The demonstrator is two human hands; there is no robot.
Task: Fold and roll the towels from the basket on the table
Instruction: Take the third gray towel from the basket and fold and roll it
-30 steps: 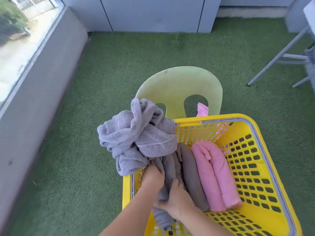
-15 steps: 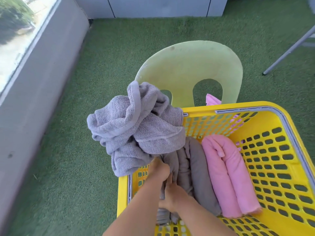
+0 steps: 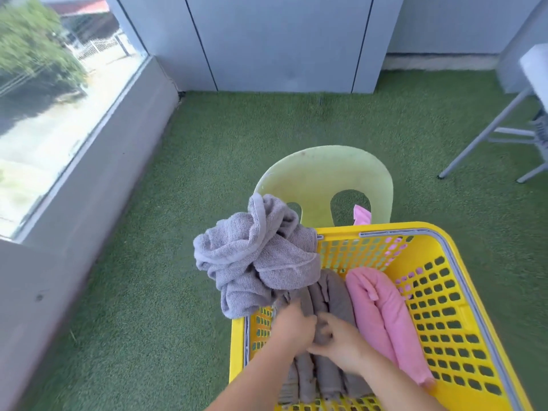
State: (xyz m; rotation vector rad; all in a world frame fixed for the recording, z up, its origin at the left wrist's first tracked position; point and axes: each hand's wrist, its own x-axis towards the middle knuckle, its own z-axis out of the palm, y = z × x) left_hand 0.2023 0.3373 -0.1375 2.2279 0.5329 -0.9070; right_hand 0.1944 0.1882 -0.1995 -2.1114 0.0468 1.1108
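Grey rolls [image 3: 335,295] lie packed in the yellow basket [image 3: 458,305]; right grip [image 3: 341,342] clenches one, left grip [image 3: 293,324] buried, hold unclear, so I'd press them snug together, keeping loose ends tucked under.

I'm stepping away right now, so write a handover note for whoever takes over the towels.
Left hand: on the rolled grey towels, grip unclear.
Right hand: fingers curled on the same rolls.
In the yellow basket: grey rolls, with pink rolls to their right.
Done: those rolls.
To do: the crumpled grey towel draped over the basket's far-left corner, not yet folded or rolled.
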